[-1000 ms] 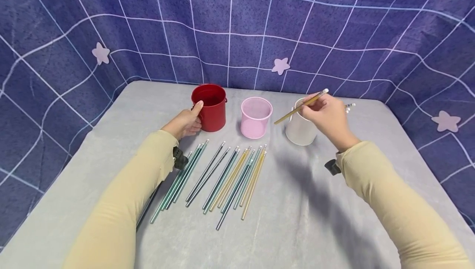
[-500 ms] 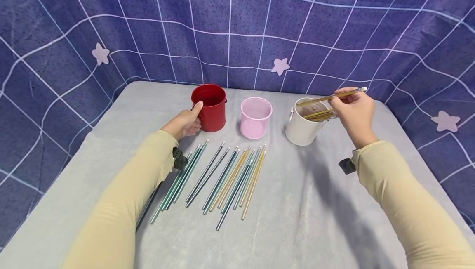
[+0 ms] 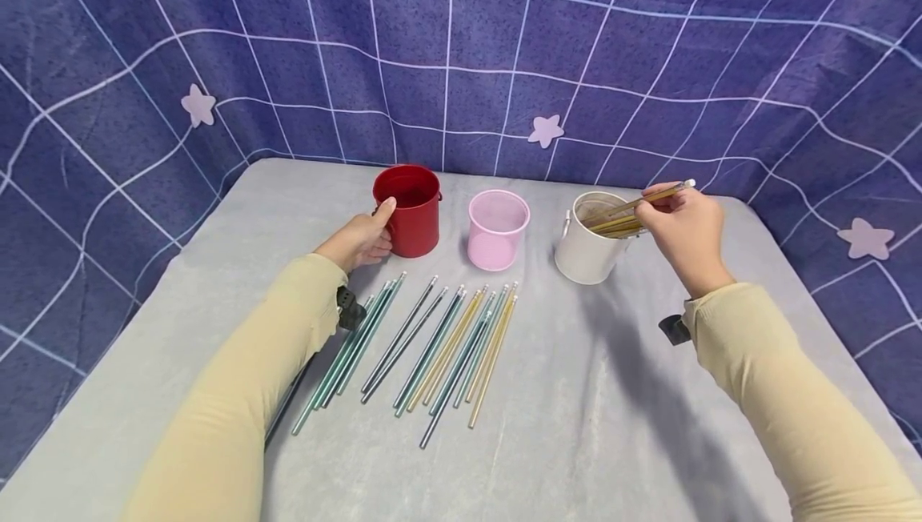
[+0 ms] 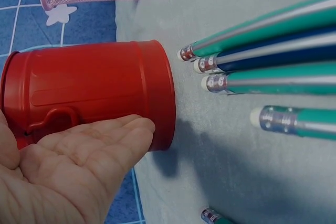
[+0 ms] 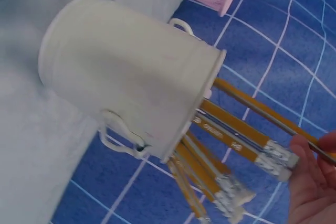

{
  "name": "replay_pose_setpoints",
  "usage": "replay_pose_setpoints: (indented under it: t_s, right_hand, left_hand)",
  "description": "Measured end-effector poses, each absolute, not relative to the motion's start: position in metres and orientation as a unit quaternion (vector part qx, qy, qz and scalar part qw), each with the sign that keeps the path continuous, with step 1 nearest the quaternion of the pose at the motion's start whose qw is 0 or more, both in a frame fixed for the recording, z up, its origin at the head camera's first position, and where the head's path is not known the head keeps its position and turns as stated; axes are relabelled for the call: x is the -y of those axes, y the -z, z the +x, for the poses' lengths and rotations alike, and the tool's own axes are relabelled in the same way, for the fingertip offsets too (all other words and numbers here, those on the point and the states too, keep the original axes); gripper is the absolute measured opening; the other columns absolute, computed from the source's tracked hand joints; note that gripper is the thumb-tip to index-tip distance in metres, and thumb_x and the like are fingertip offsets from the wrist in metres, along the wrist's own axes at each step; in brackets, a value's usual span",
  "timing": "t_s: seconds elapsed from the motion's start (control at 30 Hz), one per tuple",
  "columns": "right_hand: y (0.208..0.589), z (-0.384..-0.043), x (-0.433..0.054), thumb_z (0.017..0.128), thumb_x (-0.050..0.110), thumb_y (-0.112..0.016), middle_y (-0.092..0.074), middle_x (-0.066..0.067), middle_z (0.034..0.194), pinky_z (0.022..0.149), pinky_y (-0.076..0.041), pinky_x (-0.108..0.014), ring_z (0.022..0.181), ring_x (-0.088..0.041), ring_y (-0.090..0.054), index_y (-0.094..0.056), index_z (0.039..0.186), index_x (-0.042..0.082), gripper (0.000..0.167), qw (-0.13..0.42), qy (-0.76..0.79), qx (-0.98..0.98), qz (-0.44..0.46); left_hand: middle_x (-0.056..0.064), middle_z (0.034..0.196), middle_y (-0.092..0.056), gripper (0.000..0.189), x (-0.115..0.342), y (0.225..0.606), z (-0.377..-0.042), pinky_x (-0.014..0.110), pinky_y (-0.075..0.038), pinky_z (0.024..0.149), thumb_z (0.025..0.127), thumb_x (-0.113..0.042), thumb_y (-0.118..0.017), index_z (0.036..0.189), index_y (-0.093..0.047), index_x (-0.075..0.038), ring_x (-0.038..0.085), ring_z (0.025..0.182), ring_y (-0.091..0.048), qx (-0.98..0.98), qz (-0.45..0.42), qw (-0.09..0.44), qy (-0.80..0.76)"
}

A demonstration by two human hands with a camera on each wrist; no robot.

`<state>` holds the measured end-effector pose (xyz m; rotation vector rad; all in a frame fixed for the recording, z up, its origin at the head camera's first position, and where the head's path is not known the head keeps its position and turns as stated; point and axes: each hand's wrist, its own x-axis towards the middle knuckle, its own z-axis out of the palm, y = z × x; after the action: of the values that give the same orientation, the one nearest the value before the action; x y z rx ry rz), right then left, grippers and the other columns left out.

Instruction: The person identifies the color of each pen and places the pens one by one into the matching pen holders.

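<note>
Pencil (image 5: 262, 109), slim yellow wood: lower end inside the round white metal bucket (image 3: 585, 256), right hand (image 3: 687, 234) pinching near the upper end!
Entry angle: best lowered gently, alongside the other yellow pencils (image 5: 231, 128), no snagging.
Left hand (image 3: 360, 240): straight fingers against the round red metal bucket (image 3: 416, 226).

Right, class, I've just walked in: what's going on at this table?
A person is handling pencils and buckets. The right hand pinches a yellow pencil with its far end in the mouth of the white bucket, where other yellow pencils already lean. The left hand rests against the red bucket. A pink bin stands between the two buckets. Loose pencils in green, dark blue and yellow lie on the table in front.
</note>
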<state>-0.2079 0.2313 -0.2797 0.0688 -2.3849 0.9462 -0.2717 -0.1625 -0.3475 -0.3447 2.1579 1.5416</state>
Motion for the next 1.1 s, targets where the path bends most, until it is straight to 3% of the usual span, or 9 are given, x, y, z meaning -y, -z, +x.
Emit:
replay_pose_setpoints:
  t_s: [0.1,0.13,0.27,0.5,0.77,1.1]
  right_hand:
    - [0.277,-0.206,-0.227,0.077,0.004,-0.055,-0.07,-0.018,0.077,0.051,-0.032,-0.009,0.056,0.021,-0.038,-0.073,0.088,-0.005,0.023,0.29,-0.314,0.902,0.054]
    - [0.276,-0.205,-0.226,0.077,0.004,-0.055,-0.07,-0.02,0.078,0.052,-0.032,-0.008,0.056,0.023,-0.037,-0.073,0.087,-0.006,0.022,0.29,-0.308,0.904,0.066]
    - [0.274,-0.2,-0.216,0.077,0.0,-0.057,-0.07,-0.02,0.077,0.054,-0.033,-0.004,0.059,0.024,-0.039,-0.072,0.087,-0.007,0.02,0.278,-0.308,0.904,0.103]
    - [0.28,-0.202,-0.206,0.076,0.0,-0.059,-0.07,-0.019,0.074,0.053,-0.034,-0.006,0.059,0.0,-0.053,-0.071,0.082,-0.006,0.016,0.236,-0.307,0.915,0.11]
    - [0.298,-0.209,-0.213,0.075,0.001,-0.058,-0.07,-0.02,0.077,0.054,-0.035,-0.01,0.062,-0.009,-0.058,-0.072,0.086,-0.007,0.019,0.222,-0.31,0.921,0.08]
    - [0.313,-0.212,-0.222,0.075,0.005,-0.058,-0.069,-0.016,0.07,0.049,-0.035,-0.016,0.056,-0.007,-0.051,-0.071,0.08,-0.007,0.018,0.204,-0.32,0.924,0.041]
  left_hand:
    - [0.034,0.141,-0.037,0.086,0.163,0.349,-0.272,0.046,-0.033,0.108,0.099,-0.056,-0.023,0.137,-0.029,0.02,0.041,0.131,-0.04,-0.785,-0.125,0.232,-0.561]
    - [0.034,0.141,-0.037,0.086,0.163,0.349,-0.272,0.046,-0.033,0.108,0.099,-0.056,-0.023,0.137,-0.029,0.02,0.041,0.131,-0.04,-0.784,-0.126,0.232,-0.562]
    - [0.034,0.141,-0.037,0.086,0.163,0.348,-0.271,0.046,-0.033,0.108,0.099,-0.057,-0.024,0.137,-0.029,0.02,0.041,0.131,-0.04,-0.783,-0.126,0.23,-0.564]
    - [0.034,0.14,-0.039,0.086,0.163,0.348,-0.271,0.045,-0.035,0.107,0.099,-0.057,-0.023,0.137,-0.03,0.02,0.041,0.129,-0.041,-0.785,-0.128,0.225,-0.562]
    - [0.035,0.14,-0.038,0.086,0.162,0.349,-0.271,0.046,-0.035,0.107,0.099,-0.057,-0.023,0.137,-0.029,0.021,0.041,0.13,-0.041,-0.785,-0.127,0.225,-0.563]
    - [0.033,0.139,-0.04,0.086,0.161,0.348,-0.271,0.045,-0.036,0.106,0.099,-0.057,-0.025,0.136,-0.031,0.019,0.04,0.129,-0.043,-0.787,-0.13,0.222,-0.56]
